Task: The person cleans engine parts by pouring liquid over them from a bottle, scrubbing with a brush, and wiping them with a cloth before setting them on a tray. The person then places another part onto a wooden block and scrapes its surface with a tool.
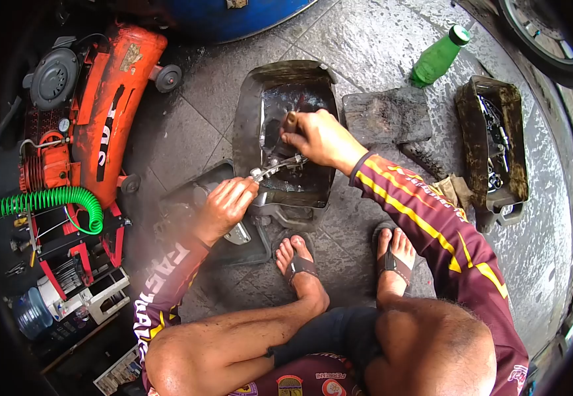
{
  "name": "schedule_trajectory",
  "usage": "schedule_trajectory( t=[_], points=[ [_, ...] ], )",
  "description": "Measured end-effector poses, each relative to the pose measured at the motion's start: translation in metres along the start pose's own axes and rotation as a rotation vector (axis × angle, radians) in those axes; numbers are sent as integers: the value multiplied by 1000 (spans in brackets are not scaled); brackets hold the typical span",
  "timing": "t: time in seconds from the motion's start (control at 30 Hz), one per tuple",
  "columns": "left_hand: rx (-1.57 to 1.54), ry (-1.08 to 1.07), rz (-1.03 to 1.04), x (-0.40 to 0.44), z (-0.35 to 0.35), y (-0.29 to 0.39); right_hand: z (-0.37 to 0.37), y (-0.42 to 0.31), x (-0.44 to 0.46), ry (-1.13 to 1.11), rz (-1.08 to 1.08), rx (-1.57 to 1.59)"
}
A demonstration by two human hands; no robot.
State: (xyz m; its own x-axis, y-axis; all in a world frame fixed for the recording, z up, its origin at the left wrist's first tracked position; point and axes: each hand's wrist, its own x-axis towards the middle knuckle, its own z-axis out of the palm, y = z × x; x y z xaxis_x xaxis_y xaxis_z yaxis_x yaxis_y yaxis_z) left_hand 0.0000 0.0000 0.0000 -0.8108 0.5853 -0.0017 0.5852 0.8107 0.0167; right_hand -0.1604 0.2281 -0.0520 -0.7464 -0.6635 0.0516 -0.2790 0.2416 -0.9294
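The left hand (233, 203) has its grip closed around one end of a metal part (276, 166), with the fingers wrapped over it. The right hand (319, 137) is just by the far end of the part. Its thumb and pointing finger are bent close together over the tub (248, 125). I cannot tell if that grip has hold of anything small, or if this hand touches the part.

The metal part is over the near half of the tub, thin and bent, with knobs on it. To work on it well, I think the left hand should hold it firmly, so it does not turn or slip. It seems best to keep it low over the tub, so drips and loose bits fall inside. The right hand should move gently, because wet metal could be slippery.

The tub is dark and dirty, and its inside looks wet and shiny. Beside it, under the left arm, is a flat black tray (260, 245) with a silver piece (237, 233) in it. On the right is a long, grimy box (469, 132) with lots of small metal bits (495, 148) inside. A green bottle (433, 62) with its cap on is near a dark slab (388, 115). I cannot tell what is in the bottle.
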Motion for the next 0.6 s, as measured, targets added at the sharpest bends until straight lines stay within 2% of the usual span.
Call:
schedule_trajectory(
  t=[0.07,0.1,0.17,0.23,0.3,0.37,0.43,0.5,0.57,0.6],
  points=[
    [-41,36,-39,-3,2,0,3,1,-1,54,-30,-183],
    [-36,50,-42,5,6,0,-4,9,4,118,-114,-273],
    [-56,21,-59,5,-1,1,-12,-3,10,112,-11,-71],
    [-65,10,-79,2,-2,2,-10,-3,12,51,41,4],
    [-82,23,-67,4,-1,2,-6,7,12,-72,66,-223],
    [-83,29,-78,6,-1,3,-8,18,18,-31,-15,-396],
    [-89,20,-91,2,-3,3,-15,4,19,-7,22,-340],
    [-77,26,-96,2,-1,2,-19,-5,17,-80,-24,-275],
    [-90,33,-94,4,-3,4,-15,2,18,-221,17,-502],
    [-101,32,-93,5,-4,4,-16,1,19,-216,-1,-524]
  ],
)
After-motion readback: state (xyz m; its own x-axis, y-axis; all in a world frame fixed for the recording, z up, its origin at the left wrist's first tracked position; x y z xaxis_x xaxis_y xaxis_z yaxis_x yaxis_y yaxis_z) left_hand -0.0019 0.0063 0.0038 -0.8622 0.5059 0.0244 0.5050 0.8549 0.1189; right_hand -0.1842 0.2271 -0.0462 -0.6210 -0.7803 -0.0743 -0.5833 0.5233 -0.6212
